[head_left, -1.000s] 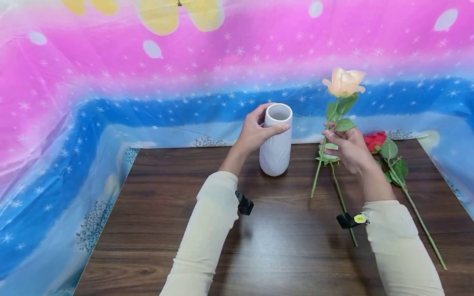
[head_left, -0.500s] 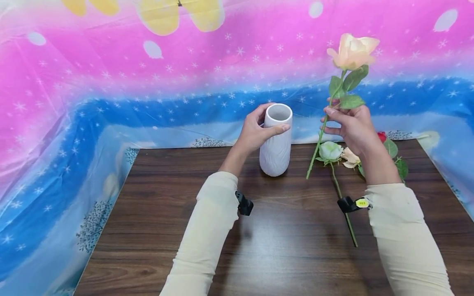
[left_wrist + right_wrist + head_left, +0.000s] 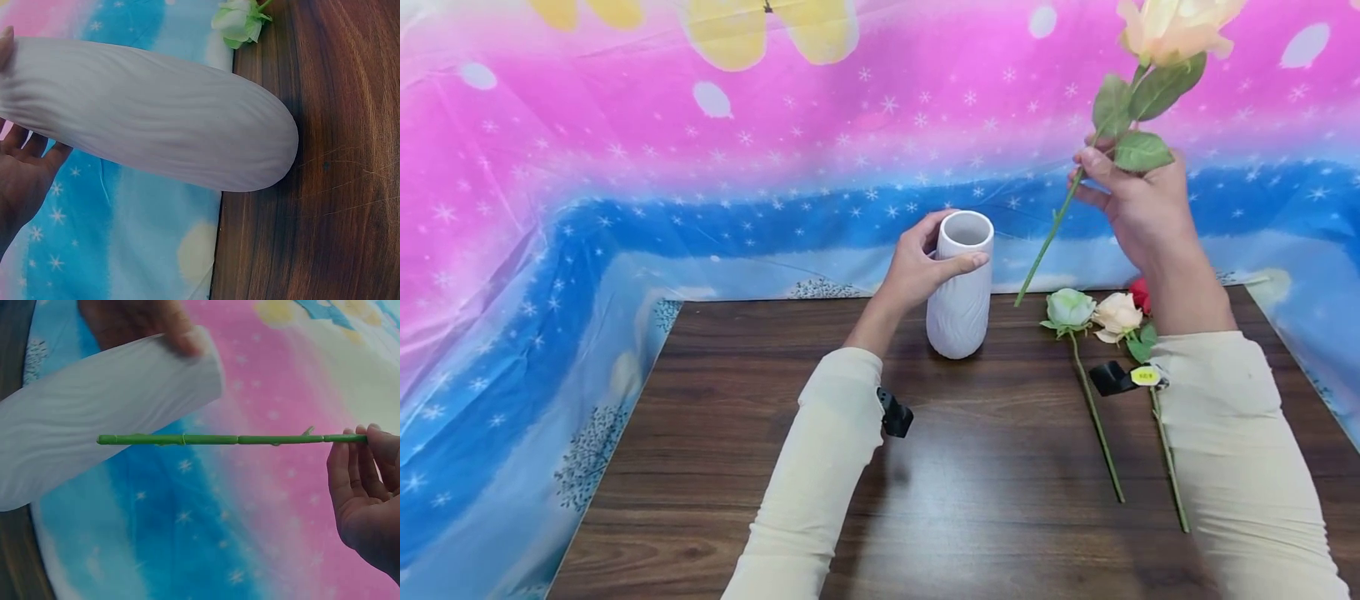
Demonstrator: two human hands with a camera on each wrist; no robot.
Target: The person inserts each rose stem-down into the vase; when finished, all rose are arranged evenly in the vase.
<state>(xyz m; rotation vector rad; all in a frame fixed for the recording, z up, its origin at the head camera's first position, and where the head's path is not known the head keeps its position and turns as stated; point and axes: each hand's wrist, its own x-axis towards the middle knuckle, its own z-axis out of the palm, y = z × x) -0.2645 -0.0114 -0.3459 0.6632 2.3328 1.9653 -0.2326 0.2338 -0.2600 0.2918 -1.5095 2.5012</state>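
A white ribbed vase stands upright on the table near its back edge, and its open mouth looks unfilled. My left hand grips it near the rim, thumb across the front. To the right, my right hand pinches the stem of a peach rose high above the table. The bloom is cut off by the top of the head view. Its bare stem end hangs down to the left, apart from the vase. In the right wrist view the green stem passes in front of the vase.
On the table, right of the vase, lie a pale green rose, another peach rose and a red rose, the last mostly behind the right arm. A patterned cloth hangs behind the table.
My right hand has lifted the peach rose up and to the right, from low over the lying flowers to well above them. The left hand and vase have stayed in place.
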